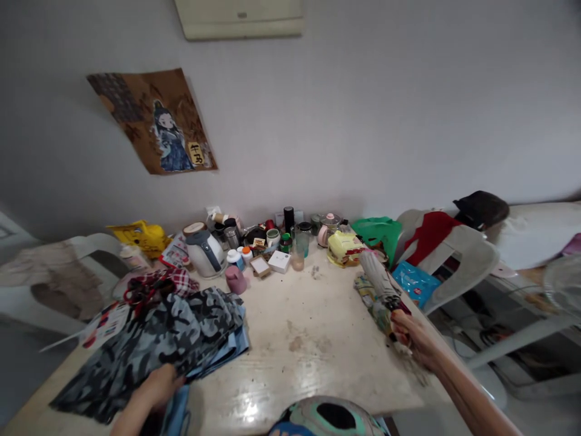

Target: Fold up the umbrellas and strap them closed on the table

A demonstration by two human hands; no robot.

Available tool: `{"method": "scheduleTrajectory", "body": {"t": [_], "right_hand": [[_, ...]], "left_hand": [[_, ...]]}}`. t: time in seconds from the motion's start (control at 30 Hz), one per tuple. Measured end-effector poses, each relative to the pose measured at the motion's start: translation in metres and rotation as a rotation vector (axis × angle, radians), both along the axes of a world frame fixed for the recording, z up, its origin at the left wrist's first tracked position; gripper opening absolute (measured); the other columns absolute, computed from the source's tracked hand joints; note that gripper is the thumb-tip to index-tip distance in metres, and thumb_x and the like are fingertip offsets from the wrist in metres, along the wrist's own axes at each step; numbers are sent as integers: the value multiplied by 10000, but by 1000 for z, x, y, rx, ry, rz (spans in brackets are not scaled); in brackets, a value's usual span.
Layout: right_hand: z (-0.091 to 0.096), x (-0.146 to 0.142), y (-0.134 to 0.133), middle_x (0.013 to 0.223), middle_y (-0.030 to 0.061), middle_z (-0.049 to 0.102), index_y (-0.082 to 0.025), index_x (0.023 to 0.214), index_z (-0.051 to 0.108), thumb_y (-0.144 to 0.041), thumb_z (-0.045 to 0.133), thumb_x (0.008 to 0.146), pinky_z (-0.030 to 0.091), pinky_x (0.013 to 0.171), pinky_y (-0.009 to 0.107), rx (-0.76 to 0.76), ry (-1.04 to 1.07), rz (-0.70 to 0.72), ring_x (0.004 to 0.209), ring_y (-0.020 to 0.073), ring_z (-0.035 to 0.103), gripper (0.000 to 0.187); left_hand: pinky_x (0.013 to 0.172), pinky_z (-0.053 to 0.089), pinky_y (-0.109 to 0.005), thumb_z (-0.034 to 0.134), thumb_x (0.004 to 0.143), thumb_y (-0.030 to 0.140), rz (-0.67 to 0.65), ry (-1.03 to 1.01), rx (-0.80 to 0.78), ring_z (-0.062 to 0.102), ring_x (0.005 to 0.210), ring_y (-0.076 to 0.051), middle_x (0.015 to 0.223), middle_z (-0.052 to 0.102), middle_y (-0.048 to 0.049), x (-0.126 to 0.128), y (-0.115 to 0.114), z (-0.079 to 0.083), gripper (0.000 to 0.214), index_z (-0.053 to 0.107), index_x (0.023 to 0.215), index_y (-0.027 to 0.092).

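My left hand [158, 387] rests on a pile of folded clothes at the table's near left; the top piece is a grey camouflage garment [163, 339] over a light blue one [227, 348]. Its fingers are curled against the fabric edge. My right hand [408, 336] reaches to the table's right edge and is closed round the handle end of a folded umbrella [379, 281], which lies pointing away toward the wall.
The worn table [308, 339] carries a white kettle [205, 251], a pink cup [235, 280], jars, bottles and boxes along the wall. A yellow packet [342, 247] and green bag [379, 231] sit at the back right. White plastic chairs [458, 254] stand beside it.
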State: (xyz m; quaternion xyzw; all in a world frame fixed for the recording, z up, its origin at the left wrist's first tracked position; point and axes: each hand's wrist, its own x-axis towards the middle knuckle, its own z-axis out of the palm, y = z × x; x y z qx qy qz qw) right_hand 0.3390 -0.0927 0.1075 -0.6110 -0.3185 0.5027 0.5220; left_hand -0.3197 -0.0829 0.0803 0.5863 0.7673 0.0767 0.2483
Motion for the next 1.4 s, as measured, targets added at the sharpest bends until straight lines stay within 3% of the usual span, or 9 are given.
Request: {"method": "scheduleTrajectory", "body": {"t": [0.1,0.23,0.47,0.67,0.9,1.03,1.13,1.23,1.4], "right_hand": [[37,-37,-14,599,-58,427,-170,841,527,-518,792,600,298,418,166,12,292,107,460,45,353,500],[70,-91,-18,566,-86,384,-183,786,473,-454,763,621,272,413,158,61,216,227,450,38,339,430],[59,-140,-23,539,-53,468,-204,803,457,-339,514,766,315,451,224,147,-586,347,443,110,445,151],[32,-135,-31,672,27,614,-183,952,468,-177,420,826,301,540,259,469,-1302,298,563,172,583,135],[31,-146,-34,770,87,663,-180,912,514,-30,407,860,209,567,311,194,-1580,437,650,202,621,191],[38,-131,-18,743,30,617,-177,789,516,-114,580,733,244,580,271,110,-1190,588,667,159,543,106],[47,-111,-3,537,-49,418,-191,602,391,-226,654,620,223,499,228,-10,-606,351,508,85,372,266],[71,-97,-3,476,-82,329,-223,588,332,-361,649,652,150,402,206,-38,-30,24,389,42,234,352],[137,-53,-13,512,-110,305,-210,692,394,-277,711,722,144,346,147,88,572,-61,358,7,157,325]], "left_hand": [[601,431,-292,564,721,490,-284,-246,-42,607,545,-212,524,610,-20,72,16,36,301,623,643,205],[584,450,-274,570,764,534,-345,-659,91,587,593,-171,729,655,-51,195,28,81,477,672,1008,137],[515,382,-237,530,801,609,-433,-903,274,502,532,-122,660,561,-11,321,34,118,445,556,821,165],[549,349,-286,329,828,699,-390,-648,271,458,457,-148,428,437,5,324,41,102,597,508,530,214],[424,187,-235,575,744,706,-264,-1131,-36,248,350,-57,392,339,66,324,43,126,568,520,536,180],[426,203,-187,764,710,541,-202,-1640,-62,305,390,-27,541,499,50,308,43,177,465,653,897,130],[437,247,-179,806,710,465,-197,-1726,60,387,417,-36,592,553,28,283,37,199,468,666,1013,137],[433,252,-166,847,666,447,-69,-1697,69,398,410,-32,533,517,35,256,28,190,415,667,855,124],[412,247,-147,869,650,347,149,-1746,-119,346,422,-8,566,486,55,229,24,148,369,635,818,117]]}}
